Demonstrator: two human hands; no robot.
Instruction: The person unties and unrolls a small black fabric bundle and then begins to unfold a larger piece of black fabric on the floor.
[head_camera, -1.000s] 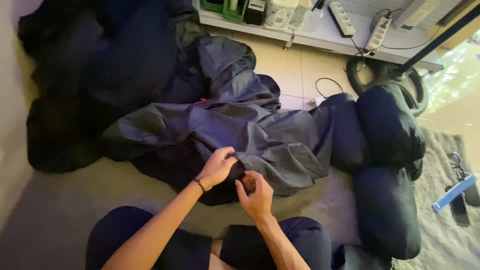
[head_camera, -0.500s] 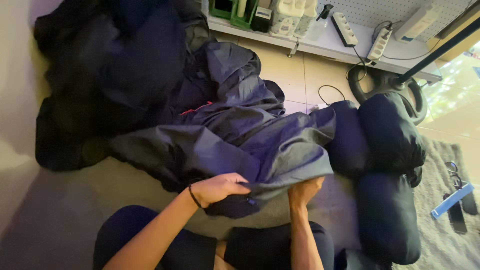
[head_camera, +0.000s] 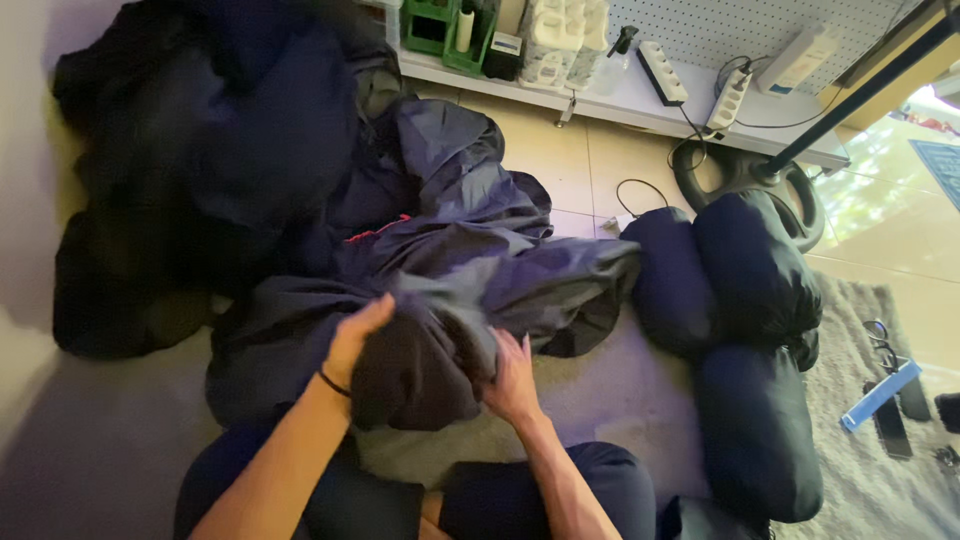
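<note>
Both hands shifted since a moment ago: left hand (head_camera: 358, 335) now grips over the dark bundle (head_camera: 410, 375) of the navy jacket (head_camera: 480, 280), right hand (head_camera: 512, 375) pressing its side; bundle on floor before knees, rolling tighter.

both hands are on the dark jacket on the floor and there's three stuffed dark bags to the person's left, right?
Not quite: the three stuffed dark bags lie to the person's right, as the head view shows. The left hand and right hand are indeed on the dark jacket on the floor.

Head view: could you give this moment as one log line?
left hand: gripping dark jacket | right hand: pressing it | stuffed dark bags: beside, right
</note>
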